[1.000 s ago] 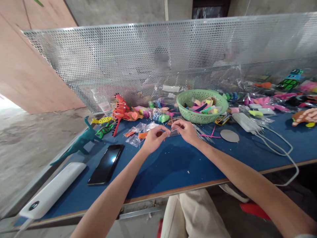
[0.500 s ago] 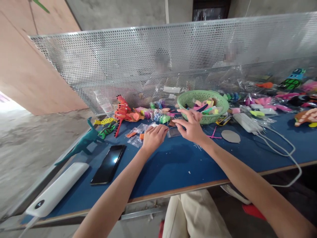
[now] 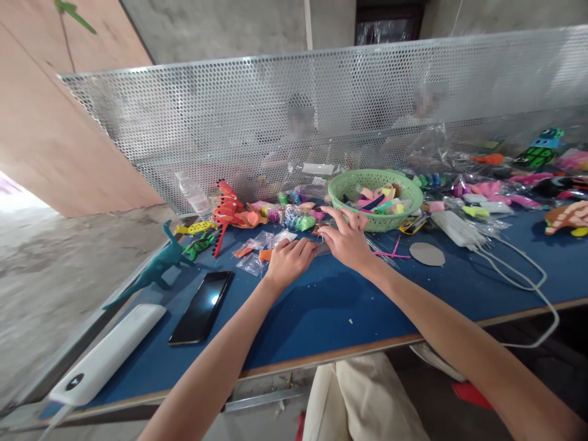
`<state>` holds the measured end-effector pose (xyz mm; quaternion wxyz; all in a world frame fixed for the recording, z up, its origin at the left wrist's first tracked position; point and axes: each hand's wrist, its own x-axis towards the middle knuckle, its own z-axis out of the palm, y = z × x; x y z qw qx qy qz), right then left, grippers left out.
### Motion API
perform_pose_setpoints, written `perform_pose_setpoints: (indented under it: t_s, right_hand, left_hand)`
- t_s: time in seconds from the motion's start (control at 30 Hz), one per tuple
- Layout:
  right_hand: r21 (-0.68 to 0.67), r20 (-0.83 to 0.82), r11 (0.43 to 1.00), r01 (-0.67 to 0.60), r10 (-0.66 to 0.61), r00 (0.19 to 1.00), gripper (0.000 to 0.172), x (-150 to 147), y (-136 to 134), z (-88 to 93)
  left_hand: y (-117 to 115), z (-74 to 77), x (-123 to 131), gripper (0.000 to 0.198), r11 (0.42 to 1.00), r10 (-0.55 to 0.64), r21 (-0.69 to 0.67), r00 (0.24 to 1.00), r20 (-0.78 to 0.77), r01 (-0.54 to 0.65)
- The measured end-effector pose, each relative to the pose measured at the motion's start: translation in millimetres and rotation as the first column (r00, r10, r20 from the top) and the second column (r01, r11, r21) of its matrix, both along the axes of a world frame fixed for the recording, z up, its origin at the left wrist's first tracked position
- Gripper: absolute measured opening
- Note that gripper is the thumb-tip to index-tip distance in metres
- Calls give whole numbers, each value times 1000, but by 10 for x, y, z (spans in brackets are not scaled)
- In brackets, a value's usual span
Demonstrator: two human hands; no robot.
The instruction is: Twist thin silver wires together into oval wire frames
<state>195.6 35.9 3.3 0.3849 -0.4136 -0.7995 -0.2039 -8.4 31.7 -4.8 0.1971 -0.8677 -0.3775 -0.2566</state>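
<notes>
The blue desk (image 3: 321, 306) carries a green basket (image 3: 390, 222) at its far side. Well left of the basket and nearer the front edge lie a white power bank (image 3: 108, 352), a teal dinosaur (image 3: 154, 269) and a black phone (image 3: 199, 299). Just in front of the basket, the left hand (image 3: 288, 260) rests palm down, fingers loosely bent, on a small clear bag (image 3: 323, 248). The right hand (image 3: 348, 239) spreads its fingers at the bag's other end; whether it pinches anything I cannot tell.

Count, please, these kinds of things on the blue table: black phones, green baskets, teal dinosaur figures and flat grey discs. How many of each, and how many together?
Black phone: 1
Green basket: 1
Teal dinosaur figure: 1
Flat grey disc: 1
Total: 4
</notes>
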Motion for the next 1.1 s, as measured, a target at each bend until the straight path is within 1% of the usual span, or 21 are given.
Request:
perform_pose_setpoints:
  t_s: [0.07,0.13,0.2,0.3,0.47,0.63,0.7,0.77,0.87,0.93,1.0,1.03,1.1]
  right_hand:
    - [3,-3,1000,-6,6,1000,22,7,-22,16]
    - [13,5,1000,-9,9,1000,22,4,-53,27]
    - [33,19,999,-10,9,1000,22,-4,-77,26]
    - [79,43,997,-15,12,999,21,-20,-85,-11]
    - [187,45,982,-17,8,999,18,-56,-67,-102]
    - [187,-62,982,27,-16,998,17,-67,-74,-112]
    - [203,-86,979,22,-5,996,15,-57,-72,-114]
    - [230,-95,973,14,8,995,13,-45,-66,-126]
    - [276,-126,961,13,23,992,12,-35,-59,-146]
    - [302,-143,953,7,38,989,12,-31,-60,-148]
    - [320,-153,947,0,52,987,12,-26,-64,-136]
    - [327,-161,945,-1,57,985,12,-22,-67,-126]
    - [335,-184,942,1,64,981,11,-17,-76,-105]
  left_hand:
    - [4,-6,-6,23,1000,12,-20,1000,28,-12]
    - [10,-7,-18,23,999,40,-9,999,34,-40]
    - [17,-6,-34,23,996,74,40,997,22,-75]
    - [26,-3,-56,19,989,84,123,996,13,-85]
    - [19,2,-69,16,975,101,189,992,78,-114]
    - [-29,24,-48,12,974,95,189,982,163,-125]
    - [-55,33,-25,12,978,93,162,969,228,-132]
    - [-83,41,7,13,985,98,106,942,321,-139]
    - [-133,57,70,18,992,121,-39,859,497,-118]
    - [-169,73,120,23,985,144,-165,766,626,-51]
    - [-201,93,176,26,953,173,-289,625,761,88]
    - [-214,105,204,28,923,193,-338,541,819,183]
    - [-230,132,255,30,838,244,-388,373,895,384]
